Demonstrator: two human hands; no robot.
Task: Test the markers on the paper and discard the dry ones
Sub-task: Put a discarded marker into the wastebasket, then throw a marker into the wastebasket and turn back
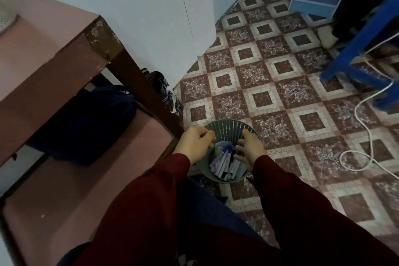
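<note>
Tiled floor (269, 75): bin (228, 124) heaped with markers (224, 162), discarding seemingly well along; left hand (197, 143) curled, hold unclear; right hand (250, 149) loosely open.

both dark red sleeves (151, 211) stretched down and forward, left hand (197, 142) curled up tight-ish, right hand (250, 149) loose, fingers spread a bit
</note>
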